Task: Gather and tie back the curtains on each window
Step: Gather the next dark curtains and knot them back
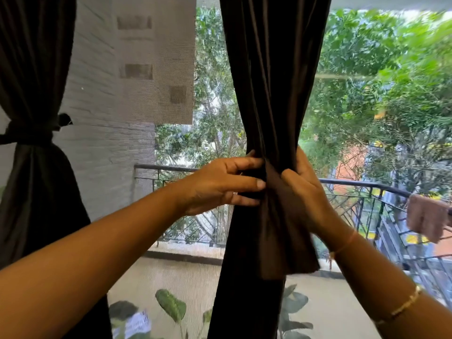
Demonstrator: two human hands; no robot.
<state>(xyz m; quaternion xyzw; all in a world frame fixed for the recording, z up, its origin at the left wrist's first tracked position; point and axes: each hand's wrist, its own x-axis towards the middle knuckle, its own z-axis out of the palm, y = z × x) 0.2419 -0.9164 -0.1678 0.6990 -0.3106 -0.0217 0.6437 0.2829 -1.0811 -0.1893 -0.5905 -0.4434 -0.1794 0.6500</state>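
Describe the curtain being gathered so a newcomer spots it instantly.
Face the wide window with the balcony railing outside. Two dark curtains hang in front of it; take the middle curtain. Unlike the left curtain, already cinched by a band, it is only pinched at the waist by the left hand and the right hand.

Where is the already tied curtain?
Head view, far left edge: the tied curtain hangs left of the middle curtain held by the left hand and right hand.
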